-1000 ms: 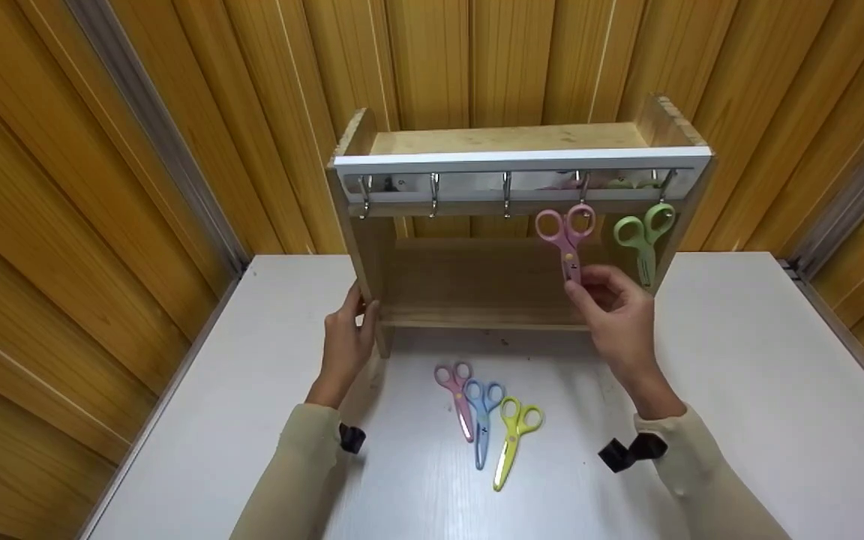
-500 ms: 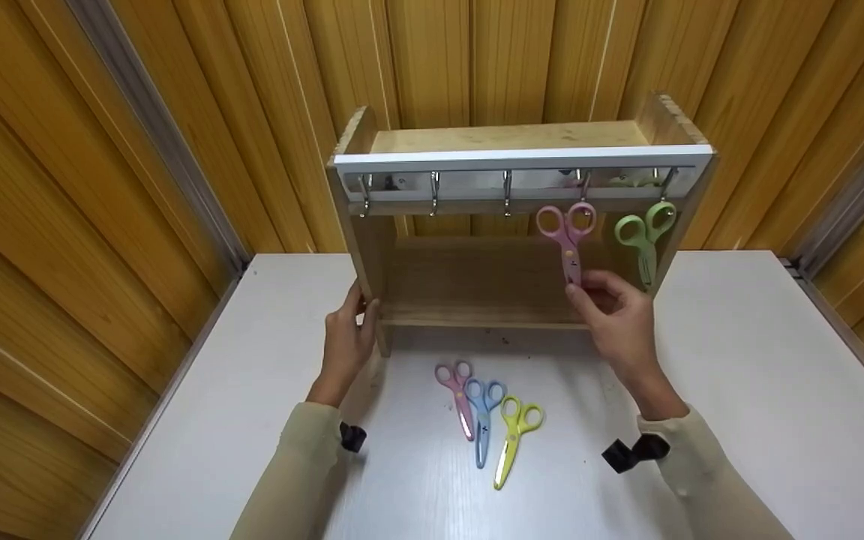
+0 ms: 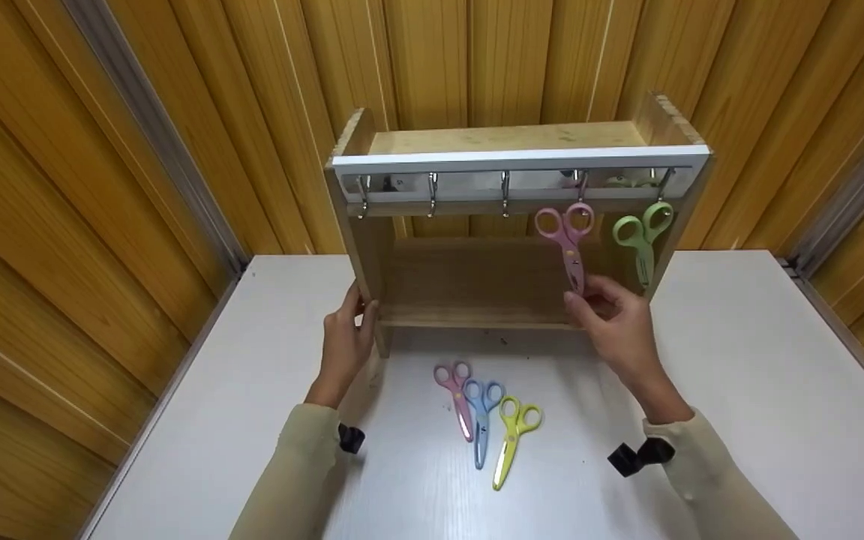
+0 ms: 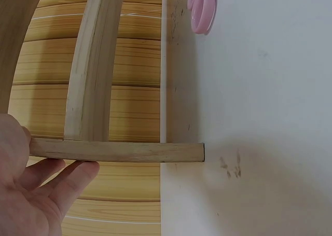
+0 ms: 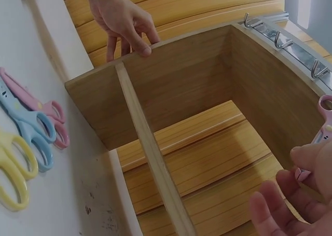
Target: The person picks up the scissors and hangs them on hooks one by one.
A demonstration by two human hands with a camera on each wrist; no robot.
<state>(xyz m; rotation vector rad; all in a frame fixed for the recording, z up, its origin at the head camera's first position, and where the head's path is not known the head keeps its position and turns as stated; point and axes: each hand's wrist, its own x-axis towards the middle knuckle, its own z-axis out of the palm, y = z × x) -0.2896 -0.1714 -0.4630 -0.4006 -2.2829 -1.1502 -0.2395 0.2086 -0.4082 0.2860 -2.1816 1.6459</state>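
My left hand (image 3: 346, 339) grips the left side panel of a wooden shelf (image 3: 507, 139) low down, thumb on its inner side and fingers outside. Near the fourth hook from the left on the metal hook rail (image 3: 469, 187), pink scissors (image 3: 568, 238) point downward, one finger loop overlapping that hook in the head view. Between thumb and fingers my right hand (image 3: 619, 322) pinches their blade end, also seen in the right wrist view. Green scissors (image 3: 642, 238) hang from the rightmost hook. The three hooks to the left carry nothing.
In front of the shelf, smaller pink scissors (image 3: 456, 401), blue scissors (image 3: 482, 424) and yellow scissors (image 3: 511, 442) lie side by side on the white table (image 3: 267, 420). Yellow wood-patterned panels (image 3: 507, 60) rise behind and beside the table.
My right hand has slid slightly down toward the tip of the pink scissors, exposing more of the blade. The scissors and left hand have stayed nearly in place.
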